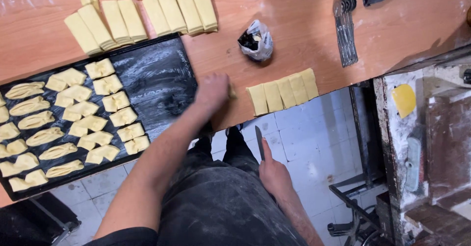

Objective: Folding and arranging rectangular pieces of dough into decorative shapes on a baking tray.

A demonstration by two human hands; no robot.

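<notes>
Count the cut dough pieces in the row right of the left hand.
5 dough pieces, side by side along the table edge; the left hand may hide another.

I get even, warm indoor light from above. The tabletop looks bright, with glare on plastic at its top-left corner. Short soft shadows sit beside the bag. My left hand is slightly motion-blurred; edges bend a little.

Wooden table, black baking tray, cut dough strips, folded dough stacks, small bag, metal utensils
</notes>
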